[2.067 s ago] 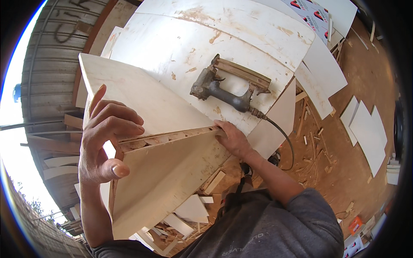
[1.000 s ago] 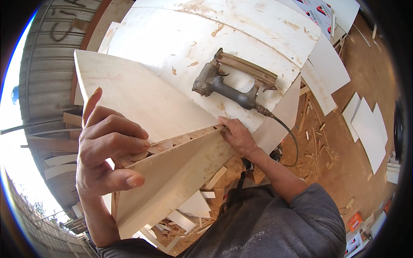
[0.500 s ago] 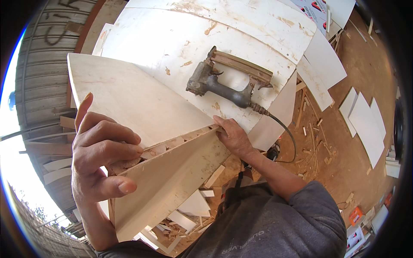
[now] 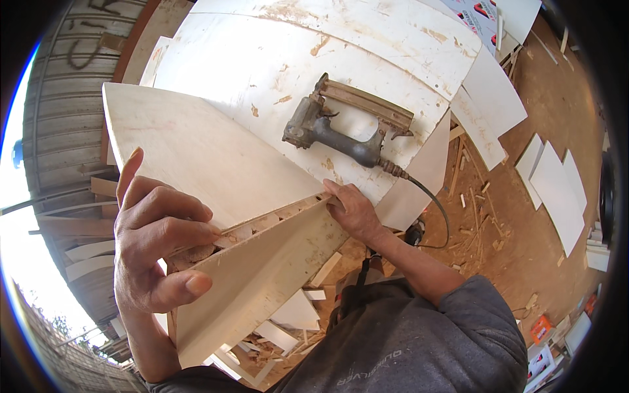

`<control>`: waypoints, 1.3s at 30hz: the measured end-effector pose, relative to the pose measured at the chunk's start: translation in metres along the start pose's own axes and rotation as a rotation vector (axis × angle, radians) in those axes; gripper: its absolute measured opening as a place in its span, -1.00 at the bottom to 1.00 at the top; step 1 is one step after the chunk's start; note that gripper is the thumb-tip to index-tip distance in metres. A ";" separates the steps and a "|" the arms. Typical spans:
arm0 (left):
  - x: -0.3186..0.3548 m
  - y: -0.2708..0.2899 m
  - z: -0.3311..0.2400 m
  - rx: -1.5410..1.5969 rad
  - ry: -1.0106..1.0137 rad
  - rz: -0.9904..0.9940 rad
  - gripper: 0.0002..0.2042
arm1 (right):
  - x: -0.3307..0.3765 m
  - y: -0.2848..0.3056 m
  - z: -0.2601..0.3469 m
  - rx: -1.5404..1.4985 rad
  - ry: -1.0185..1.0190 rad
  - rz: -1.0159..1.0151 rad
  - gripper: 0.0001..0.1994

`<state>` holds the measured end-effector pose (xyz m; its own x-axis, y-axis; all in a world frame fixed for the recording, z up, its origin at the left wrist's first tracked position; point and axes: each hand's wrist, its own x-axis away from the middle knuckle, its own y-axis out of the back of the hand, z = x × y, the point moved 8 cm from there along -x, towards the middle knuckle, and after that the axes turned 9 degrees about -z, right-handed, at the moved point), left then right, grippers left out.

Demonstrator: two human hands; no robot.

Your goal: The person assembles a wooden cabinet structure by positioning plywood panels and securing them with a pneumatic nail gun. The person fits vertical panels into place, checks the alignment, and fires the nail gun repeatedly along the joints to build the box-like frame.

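A hollow wooden panel (image 4: 190, 144) leans across the bench, its open edge facing me and showing wood filler strips between two thin sheets. My left hand (image 4: 160, 239) is bent over the left end of that edge. Its fingertips rest at the gap, the thumb lies on the near sheet's side, and the little finger sticks up. At the other end of the edge, my right hand (image 4: 357, 209) grips the corner between thumb and fingers. A dark pneumatic nail gun (image 4: 347, 124) lies on the white bench top just beyond my right hand, untouched.
An air hose (image 4: 442, 203) curves down from the nail gun. White board offcuts (image 4: 557, 190) and wood scraps (image 4: 481, 219) litter the brown floor at right. More offcuts (image 4: 298, 311) lie below the panel. A corrugated metal wall (image 4: 65, 111) stands at left.
My left hand has shifted slightly right and down along the panel edge, its fingers still bent. The right hand keeps its hold on the corner.
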<state>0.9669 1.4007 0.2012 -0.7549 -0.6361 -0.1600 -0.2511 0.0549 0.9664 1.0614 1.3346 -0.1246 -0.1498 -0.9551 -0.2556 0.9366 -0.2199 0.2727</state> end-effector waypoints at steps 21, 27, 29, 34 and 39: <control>0.000 0.003 -0.003 0.059 0.079 -0.022 -0.56 | 0.002 -0.003 -0.007 -0.066 -0.098 0.067 -0.38; 0.002 0.002 -0.001 0.058 0.111 -0.018 -0.53 | 0.000 -0.007 -0.009 0.018 -0.124 0.146 -0.37; 0.002 0.002 0.000 0.056 0.124 -0.014 -0.51 | 0.001 -0.008 -0.010 0.039 -0.128 0.158 -0.37; 0.003 0.002 0.001 0.040 0.139 -0.001 -0.49 | -0.001 -0.009 -0.012 0.046 -0.113 0.169 -0.36; 0.002 0.002 0.000 0.059 0.174 -0.011 -0.49 | -0.003 -0.009 -0.011 0.014 -0.080 0.144 -0.36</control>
<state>0.9646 1.3991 0.2028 -0.6370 -0.7600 -0.1288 -0.2981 0.0888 0.9504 1.0572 1.3412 -0.1361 -0.0395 -0.9896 -0.1384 0.9458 -0.0817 0.3144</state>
